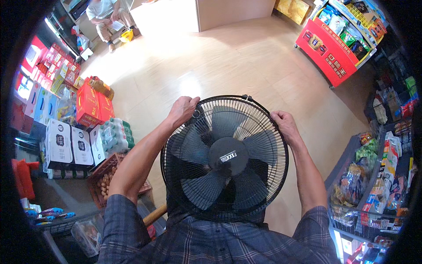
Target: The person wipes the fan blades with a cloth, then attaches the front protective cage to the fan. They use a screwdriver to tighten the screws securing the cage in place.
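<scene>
Here the fan [225,158] is held face-up before the chest, above the floor [220,57]. Its grille rim is pinched by curled fingers of the left hand [182,110] and right hand [285,124]. With so light a grip, the grille could probably slip or pop loose.

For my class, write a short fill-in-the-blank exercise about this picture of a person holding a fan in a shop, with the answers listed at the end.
1. Both hands grip the rim of a round black ____.
2. The left hand and right hand hold the fan grille at its ____ edge.
3. The display stand at upper right is coloured ____.
4. The crate at lower left holds ____.

Answers: fan; upper; red; eggs
</scene>
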Demonstrator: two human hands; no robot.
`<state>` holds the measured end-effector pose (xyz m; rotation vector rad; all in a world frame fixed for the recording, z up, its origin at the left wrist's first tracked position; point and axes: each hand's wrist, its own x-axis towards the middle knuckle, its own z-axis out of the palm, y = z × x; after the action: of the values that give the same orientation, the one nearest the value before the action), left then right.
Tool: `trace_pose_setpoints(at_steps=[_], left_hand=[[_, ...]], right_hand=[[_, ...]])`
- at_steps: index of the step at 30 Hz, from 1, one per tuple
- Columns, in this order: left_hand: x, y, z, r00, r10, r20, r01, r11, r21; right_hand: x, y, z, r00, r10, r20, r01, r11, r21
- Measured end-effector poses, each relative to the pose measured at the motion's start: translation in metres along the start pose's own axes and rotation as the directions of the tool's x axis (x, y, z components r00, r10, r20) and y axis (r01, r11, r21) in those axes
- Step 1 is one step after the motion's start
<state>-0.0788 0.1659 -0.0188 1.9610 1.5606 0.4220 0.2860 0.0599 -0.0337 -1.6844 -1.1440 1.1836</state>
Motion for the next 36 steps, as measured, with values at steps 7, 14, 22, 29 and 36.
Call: trace_pose_setpoints(at_steps=[7,14,22,29,36], left_hand=[[0.000,-0.012,0.002,0.995,-0.088,-0.049,0.086,0.995,-0.054],[-0.005,-0.008,-0.008,0.958,-0.242,0.150,0.278,0.912,-0.301],[-0.014,-0.002,-0.015,0.930,-0.272,0.249,0.367,0.742,-0.561],[-0.005,-0.012,-0.024,0.962,-0.100,0.253,0.178,0.935,-0.307],[0.003,-0.018,-0.031,0.950,0.040,0.309,0.031,0.975,-0.222]], right_hand=[[0.002,-0.008,-0.008,0.985,0.075,0.153,-0.084,0.995,0.053],[-0.001,-0.002,-0.002,0.995,-0.023,0.093,0.024,1.000,-0.010],[-0.002,-0.003,-0.001,0.997,0.050,0.063,-0.049,0.999,-0.005],[0.005,-0.003,0.002,0.997,0.068,0.046,-0.065,0.995,-0.073],[0.001,-0.010,0.005,0.991,0.088,0.097,-0.091,0.995,0.026]])
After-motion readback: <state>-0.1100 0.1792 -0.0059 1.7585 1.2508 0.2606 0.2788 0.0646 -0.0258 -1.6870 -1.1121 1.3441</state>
